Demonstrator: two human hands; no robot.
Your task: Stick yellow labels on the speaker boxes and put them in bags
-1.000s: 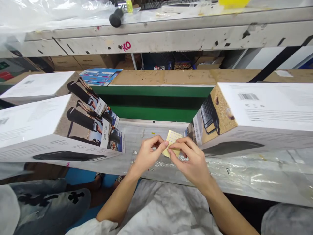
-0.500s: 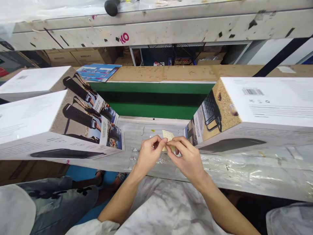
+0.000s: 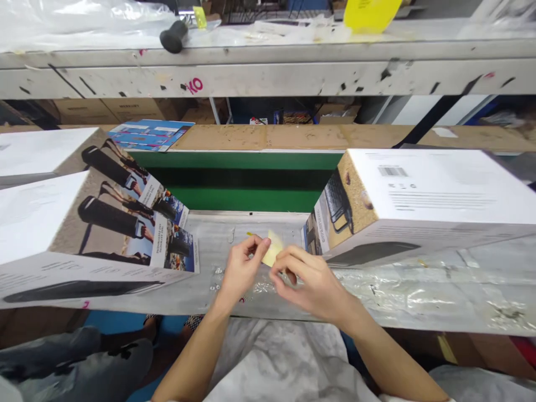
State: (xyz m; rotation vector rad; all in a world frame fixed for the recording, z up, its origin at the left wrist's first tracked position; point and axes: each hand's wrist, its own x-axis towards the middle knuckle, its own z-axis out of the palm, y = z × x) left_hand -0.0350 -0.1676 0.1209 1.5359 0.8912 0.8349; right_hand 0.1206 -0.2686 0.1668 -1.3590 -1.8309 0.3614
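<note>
A small yellow sheet of sticker labels [image 3: 273, 249] sits between my hands on the grey plastic-covered bench [image 3: 234, 237]. My left hand [image 3: 243, 269] pinches its left edge between thumb and fingertips. My right hand [image 3: 310, 282] lies just below the sheet, fingers curled together near clear plastic film [image 3: 268, 287]. Whether those fingers hold anything small is hidden. A few tiny clear pieces [image 3: 216, 278] lie left of my left hand. Two white boxes printed with a black cylindrical speaker [image 3: 111, 215] stand on my left, and a white box with a sand-coloured end panel [image 3: 402, 195] stands on my right.
A green conveyor belt [image 3: 238, 178] runs behind the bench, with a cardboard-topped rail [image 3: 301, 137] and blue printed leaflets [image 3: 151, 135] beyond it. A far bench holds a black mallet [image 3: 173, 36]. A seated person's patterned jeans [image 3: 71, 363] show at lower left.
My right hand has drawn back down and to the right, off the yellow sheet. The sheet now shows tilted beside my left hand, and the whole view has shifted slightly.
</note>
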